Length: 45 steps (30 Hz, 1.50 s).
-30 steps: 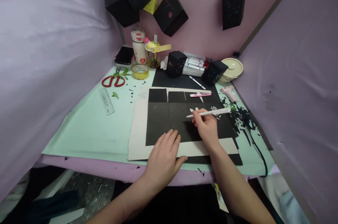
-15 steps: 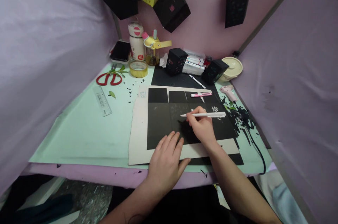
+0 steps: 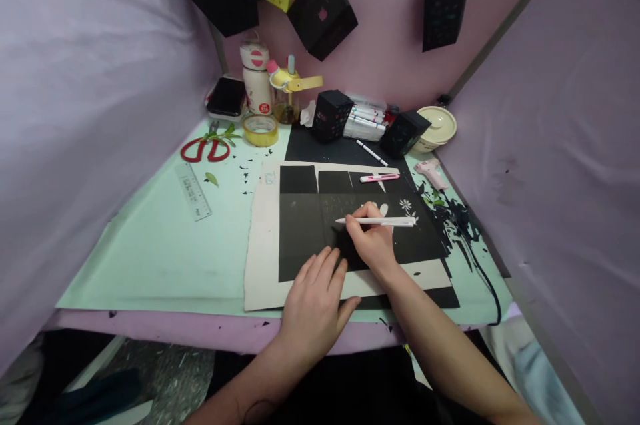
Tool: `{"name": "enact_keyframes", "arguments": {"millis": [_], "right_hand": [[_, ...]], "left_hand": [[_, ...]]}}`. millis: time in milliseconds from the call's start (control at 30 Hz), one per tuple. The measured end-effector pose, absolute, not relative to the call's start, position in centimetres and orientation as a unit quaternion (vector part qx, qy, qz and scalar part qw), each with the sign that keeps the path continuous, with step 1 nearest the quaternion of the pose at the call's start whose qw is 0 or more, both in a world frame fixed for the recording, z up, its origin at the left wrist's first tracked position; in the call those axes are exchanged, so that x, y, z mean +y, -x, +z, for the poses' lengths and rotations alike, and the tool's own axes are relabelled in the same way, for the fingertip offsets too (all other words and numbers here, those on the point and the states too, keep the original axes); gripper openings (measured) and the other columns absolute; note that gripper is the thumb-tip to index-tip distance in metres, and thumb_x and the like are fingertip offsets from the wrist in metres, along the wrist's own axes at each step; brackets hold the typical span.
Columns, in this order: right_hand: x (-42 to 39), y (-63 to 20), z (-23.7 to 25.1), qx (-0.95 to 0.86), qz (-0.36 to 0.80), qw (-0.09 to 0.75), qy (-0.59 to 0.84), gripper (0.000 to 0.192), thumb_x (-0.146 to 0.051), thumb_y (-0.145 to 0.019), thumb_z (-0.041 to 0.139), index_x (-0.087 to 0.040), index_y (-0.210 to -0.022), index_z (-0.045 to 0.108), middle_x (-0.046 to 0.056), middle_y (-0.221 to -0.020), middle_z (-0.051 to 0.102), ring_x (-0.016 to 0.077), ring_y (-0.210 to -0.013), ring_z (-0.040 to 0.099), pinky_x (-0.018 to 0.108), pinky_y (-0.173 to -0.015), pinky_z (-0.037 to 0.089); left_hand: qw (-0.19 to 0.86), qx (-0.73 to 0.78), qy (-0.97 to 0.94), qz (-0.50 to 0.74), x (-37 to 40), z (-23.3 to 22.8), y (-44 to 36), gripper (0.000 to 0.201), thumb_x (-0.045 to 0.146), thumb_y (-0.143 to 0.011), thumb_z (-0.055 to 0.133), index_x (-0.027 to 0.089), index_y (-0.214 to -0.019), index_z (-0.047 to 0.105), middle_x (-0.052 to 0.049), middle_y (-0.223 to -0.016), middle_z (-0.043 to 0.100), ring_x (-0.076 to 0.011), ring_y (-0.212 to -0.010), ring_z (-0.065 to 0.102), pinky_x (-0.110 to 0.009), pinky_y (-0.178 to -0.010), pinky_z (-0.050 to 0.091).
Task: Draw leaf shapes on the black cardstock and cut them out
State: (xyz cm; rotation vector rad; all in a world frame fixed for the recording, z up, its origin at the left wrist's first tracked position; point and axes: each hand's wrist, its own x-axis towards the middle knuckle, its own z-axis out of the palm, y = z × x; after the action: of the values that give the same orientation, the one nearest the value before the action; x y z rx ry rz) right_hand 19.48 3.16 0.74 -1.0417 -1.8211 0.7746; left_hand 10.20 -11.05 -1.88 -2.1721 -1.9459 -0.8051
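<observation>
My right hand (image 3: 373, 238) grips a white pen (image 3: 387, 221), its tip pointing left over a sheet of black card (image 3: 305, 238). Faint line marks show on the card around the tip; whether the tip touches cannot be made out. White flower and leaf cut-outs show at the card's right part. My left hand (image 3: 315, 298) lies flat on the card's lower edge, fingers stretched out. Beneath the card is a cream board (image 3: 261, 251). A pink-and-white craft knife (image 3: 380, 178) rests across the card's upper part.
Red-handled scissors (image 3: 205, 149), a clear ruler (image 3: 194, 193) and a tape roll (image 3: 261, 131) lie on the left. At the right, a glue gun (image 3: 432, 174) sits by black paper scraps (image 3: 457, 228). Black boxes (image 3: 333, 116) stand behind; others (image 3: 323, 8) hang above.
My right hand and the pen have shifted slightly left and a little downward, uncovering more of the white cut-outs. My left hand stays in place.
</observation>
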Motion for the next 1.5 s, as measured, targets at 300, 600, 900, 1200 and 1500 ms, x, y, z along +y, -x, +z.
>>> {"name": "enact_keyframes", "arguments": {"millis": [300,600,900,1200,1500], "right_hand": [[3.2,-19.2,0.4,-0.758,0.328,0.399,0.398,0.022,-0.026,-0.082,0.057,-0.023,-0.063,0.045,-0.005,-0.058,0.048,0.0149,-0.058,0.047,0.029,-0.059,0.037],[3.2,-19.3,0.2,-0.772,0.319,0.388,0.389,0.023,-0.026,-0.083,0.057,-0.024,-0.063,0.045,-0.005,-0.057,0.047,0.0153,-0.060,0.048,0.030,-0.060,0.038],[3.3,-19.3,0.0,-0.773,0.318,0.386,0.390,0.023,-0.027,-0.085,0.057,-0.024,-0.064,0.047,-0.005,-0.058,0.049,0.0153,-0.060,0.049,0.029,-0.060,0.039],[3.2,-19.5,-0.3,-0.779,0.343,0.354,0.389,0.022,-0.028,-0.084,0.057,-0.023,-0.064,0.049,-0.005,-0.059,0.050,0.0144,-0.058,0.050,0.029,-0.059,0.040],[3.0,-19.2,0.1,-0.773,0.323,0.379,0.393,0.024,-0.027,-0.082,0.056,-0.024,-0.062,0.043,-0.005,-0.056,0.046,0.0154,-0.058,0.047,0.030,-0.059,0.038]], "left_hand": [[0.058,-0.641,0.717,-0.265,-11.0,-1.9,-10.2,0.047,0.045,-0.095,0.054,0.011,-0.127,0.060,-0.013,-0.138,0.059,-0.0294,-0.131,0.052,-0.044,-0.109,0.042],[0.057,-0.640,0.717,-0.271,-11.2,-2.1,-10.2,0.047,0.044,-0.095,0.053,0.011,-0.128,0.060,-0.014,-0.139,0.058,-0.0292,-0.133,0.050,-0.045,-0.109,0.042],[0.054,-0.638,0.715,-0.281,-11.2,-2.2,-10.3,0.047,0.043,-0.093,0.057,0.010,-0.127,0.059,-0.014,-0.139,0.058,-0.0302,-0.133,0.049,-0.045,-0.110,0.041],[0.051,-0.639,0.715,-0.277,-11.2,-2.4,-10.3,0.049,0.043,-0.091,0.059,0.010,-0.127,0.060,-0.015,-0.139,0.057,-0.0310,-0.133,0.049,-0.046,-0.109,0.043],[0.056,-0.639,0.715,-0.278,-11.2,-2.2,-10.3,0.047,0.042,-0.094,0.055,0.010,-0.127,0.060,-0.015,-0.139,0.058,-0.0307,-0.134,0.049,-0.046,-0.109,0.043]]}}
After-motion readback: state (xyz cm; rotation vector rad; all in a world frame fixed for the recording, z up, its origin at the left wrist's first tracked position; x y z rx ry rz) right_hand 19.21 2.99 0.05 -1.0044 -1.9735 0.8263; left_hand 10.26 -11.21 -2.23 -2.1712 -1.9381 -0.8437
